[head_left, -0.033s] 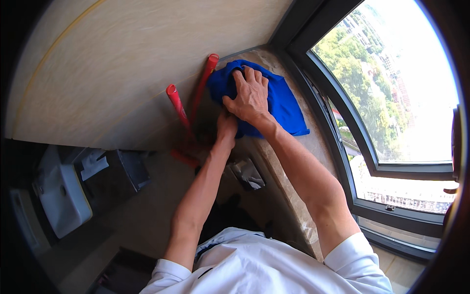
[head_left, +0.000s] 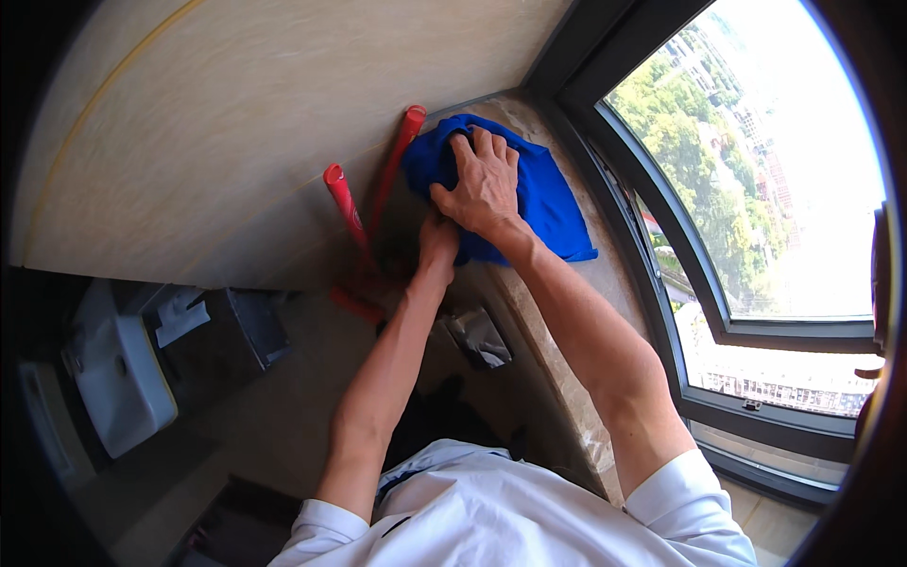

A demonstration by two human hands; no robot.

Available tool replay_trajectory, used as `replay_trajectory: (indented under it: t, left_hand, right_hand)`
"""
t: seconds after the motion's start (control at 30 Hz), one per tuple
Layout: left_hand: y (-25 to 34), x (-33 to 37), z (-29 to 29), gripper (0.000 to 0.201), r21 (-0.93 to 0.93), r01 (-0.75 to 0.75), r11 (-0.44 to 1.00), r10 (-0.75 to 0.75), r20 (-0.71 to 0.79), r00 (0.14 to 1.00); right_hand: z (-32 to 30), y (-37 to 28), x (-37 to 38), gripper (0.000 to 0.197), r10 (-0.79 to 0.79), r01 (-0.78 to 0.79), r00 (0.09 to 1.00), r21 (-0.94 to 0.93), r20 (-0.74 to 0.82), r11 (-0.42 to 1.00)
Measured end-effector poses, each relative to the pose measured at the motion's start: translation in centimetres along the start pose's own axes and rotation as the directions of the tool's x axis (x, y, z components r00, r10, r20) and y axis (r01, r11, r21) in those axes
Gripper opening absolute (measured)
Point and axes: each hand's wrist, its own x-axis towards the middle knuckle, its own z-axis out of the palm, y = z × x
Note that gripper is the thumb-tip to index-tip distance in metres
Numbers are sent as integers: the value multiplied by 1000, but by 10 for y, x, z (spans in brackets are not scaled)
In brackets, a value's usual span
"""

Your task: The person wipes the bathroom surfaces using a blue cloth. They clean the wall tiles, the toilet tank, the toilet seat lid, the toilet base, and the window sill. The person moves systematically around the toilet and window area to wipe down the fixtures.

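A bright blue cloth (head_left: 556, 213) lies rumpled over the far end of a brownish stone window ledge. On top of it rests my right hand (head_left: 484, 184), its bent fingers gripping the bunched fabric. My left hand (head_left: 437, 244) is just below and to the left, at the cloth's near left edge beside the ledge. Its fingers are hidden under the cloth and behind my right hand. Whatever the cloth covers, if anything, cannot be seen.
Two red handles (head_left: 345, 203) lean against the beige wall (head_left: 236, 123) left of the cloth. An open dark-framed window (head_left: 718, 326) borders the ledge on the right. A shiny metal holder (head_left: 480, 337) sits below the ledge, and a white washbasin (head_left: 123, 378) stands at the left.
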Motion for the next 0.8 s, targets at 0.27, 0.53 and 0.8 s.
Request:
replay_trajectory:
  t: [0.27,0.53,0.8]
  left_hand:
    - [8,17,-7,48,-17,1,1000,-1,-15,1000]
    - [-10,-37,6,32,-29,-77,997,76,-46,996]
    - [-48,-70,16,39,-3,-42,999,42,36,998]
  right_hand:
    - [15,-6,29,63,-22,22,999,-5,35,1000]
    - [13,-1,18,60,-66,66,998,-53,-6,996]
    - [-18,-7,-58,52,-126,125,991,-35,-35,992]
